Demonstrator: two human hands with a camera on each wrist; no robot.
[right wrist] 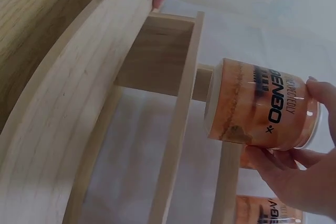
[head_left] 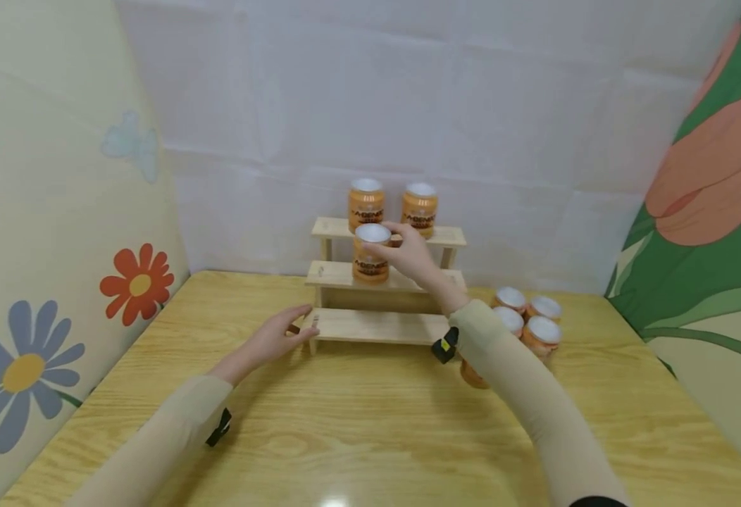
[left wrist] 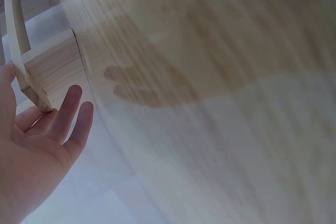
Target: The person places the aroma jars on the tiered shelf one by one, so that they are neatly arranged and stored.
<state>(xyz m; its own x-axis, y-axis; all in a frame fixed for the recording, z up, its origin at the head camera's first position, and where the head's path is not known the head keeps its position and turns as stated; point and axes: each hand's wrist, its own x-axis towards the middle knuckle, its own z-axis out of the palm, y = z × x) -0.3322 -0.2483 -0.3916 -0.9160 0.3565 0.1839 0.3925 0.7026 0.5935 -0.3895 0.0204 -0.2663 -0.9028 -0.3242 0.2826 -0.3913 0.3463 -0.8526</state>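
Note:
My right hand (head_left: 411,257) grips an upright orange can (head_left: 370,264) with a white top, fingers and thumb around its upper part. The can is at the middle step of a three-step wooden shelf (head_left: 377,325), left of centre; whether its base touches the board I cannot tell. In the right wrist view, dark lettering shows on the held can (right wrist: 265,106). My left hand (head_left: 275,336) holds the left end of the lowest step. From the left wrist, thumb and fingertips meet the shelf's board end (left wrist: 37,95), other fingers of the left hand (left wrist: 37,156) extended.
Two matching cans, a left one (head_left: 366,204) and a right one (head_left: 420,208), stand on the top step. Several more cans (head_left: 542,338) cluster on the wood-grain table (head_left: 345,422), right of the shelf. Behind hangs a white cloth (head_left: 358,91); flower-patterned panels flank the table.

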